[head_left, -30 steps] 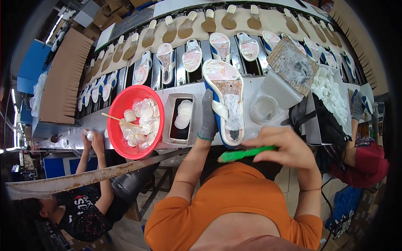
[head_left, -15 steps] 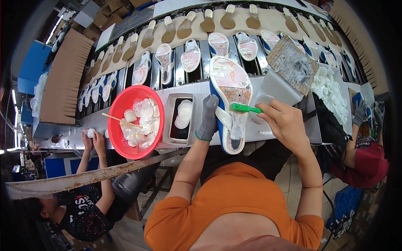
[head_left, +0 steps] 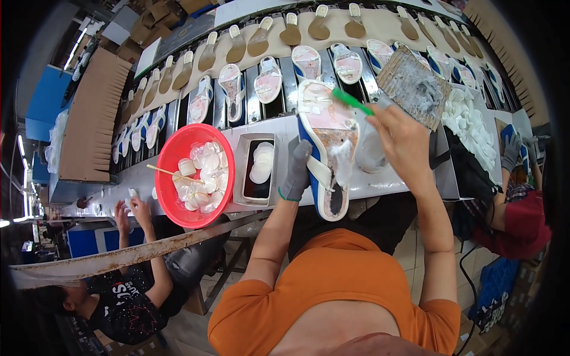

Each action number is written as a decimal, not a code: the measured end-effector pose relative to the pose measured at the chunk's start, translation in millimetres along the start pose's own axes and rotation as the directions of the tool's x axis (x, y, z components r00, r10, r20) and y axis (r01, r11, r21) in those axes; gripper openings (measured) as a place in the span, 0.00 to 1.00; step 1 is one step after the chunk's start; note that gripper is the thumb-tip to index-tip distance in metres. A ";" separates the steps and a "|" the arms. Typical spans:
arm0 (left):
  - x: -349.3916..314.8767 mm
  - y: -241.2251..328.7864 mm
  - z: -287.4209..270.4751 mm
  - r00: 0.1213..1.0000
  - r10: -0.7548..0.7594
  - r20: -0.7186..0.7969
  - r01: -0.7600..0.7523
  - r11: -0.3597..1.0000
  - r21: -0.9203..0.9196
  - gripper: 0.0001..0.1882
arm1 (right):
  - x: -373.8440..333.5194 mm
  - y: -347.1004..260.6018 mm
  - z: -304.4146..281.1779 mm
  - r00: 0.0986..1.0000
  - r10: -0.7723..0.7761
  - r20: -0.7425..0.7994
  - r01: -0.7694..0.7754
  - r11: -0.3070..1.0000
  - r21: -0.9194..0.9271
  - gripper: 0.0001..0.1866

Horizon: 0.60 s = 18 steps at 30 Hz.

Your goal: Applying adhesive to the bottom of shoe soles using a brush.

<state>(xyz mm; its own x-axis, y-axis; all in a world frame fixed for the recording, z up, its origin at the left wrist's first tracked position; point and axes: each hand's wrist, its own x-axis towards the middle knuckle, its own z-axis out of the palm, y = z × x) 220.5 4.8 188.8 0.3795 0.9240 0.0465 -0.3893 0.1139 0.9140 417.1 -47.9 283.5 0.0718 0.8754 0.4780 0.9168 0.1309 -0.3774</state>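
My left hand (head_left: 295,171), in a grey glove, grips the side of a blue and white sandal (head_left: 332,113) at the table's front edge. Its toe end points away from me and its heel end toward me. White glue-like paste smears the middle of its footbed. Bare and closed, my right hand (head_left: 406,142) holds a green toothbrush-like brush (head_left: 354,102) by the handle. The brush head is over the pinkish toe part; whether the bristles touch cannot be made out. Beside the sandal, partly behind my right hand, stands a translucent pot (head_left: 371,155).
A red bowl (head_left: 163,173) of white discs, with a stick across it, stands left of a grey tray (head_left: 244,191) holding more discs. Beyond runs a conveyor with sandals (head_left: 268,80) and insoles (head_left: 259,40). A paste-smeared board (head_left: 392,83) leans at right. Co-workers sit on both sides.
My right hand has moved the brush away from me, from mid-footbed to the toe part. More white paste shows on the middle of the sandal. My left hand keeps its grip.
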 end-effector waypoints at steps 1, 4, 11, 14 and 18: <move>-1.3 -3.1 3.6 0.999 -0.045 -0.031 0.044 0.998 -0.035 0.31 | 3.3 0.9 -0.6 0.996 0.053 -0.070 -0.056 0.998 -0.042 0.10; 1.1 -14.8 -2.9 0.990 -0.131 -0.057 0.120 0.979 -0.163 0.34 | 4.6 -0.8 -8.5 0.987 0.060 -0.149 -0.024 0.973 0.229 0.10; 5.8 -9.6 -0.4 0.978 -0.174 -0.111 0.139 0.952 -0.272 0.30 | -29.6 -24.7 -4.3 0.973 -0.196 0.119 0.152 0.941 0.303 0.10; 4.9 -13.5 -3.7 0.985 -0.152 -0.081 0.125 0.956 -0.264 0.27 | -26.5 -32.8 3.2 0.968 -0.220 0.119 0.183 0.947 0.265 0.12; 7.9 -14.2 0.7 0.967 -0.149 -0.206 0.091 0.959 -0.269 0.26 | -34.5 -36.7 4.9 0.942 -0.308 0.134 0.286 0.945 0.161 0.14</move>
<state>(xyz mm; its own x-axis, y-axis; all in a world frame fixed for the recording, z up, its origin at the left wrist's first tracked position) 229.5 10.3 176.5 0.2526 0.9517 -0.1743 -0.5642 0.2913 0.7725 379.0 -80.6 277.0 -0.2677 0.8466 0.4601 0.8233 0.4490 -0.3472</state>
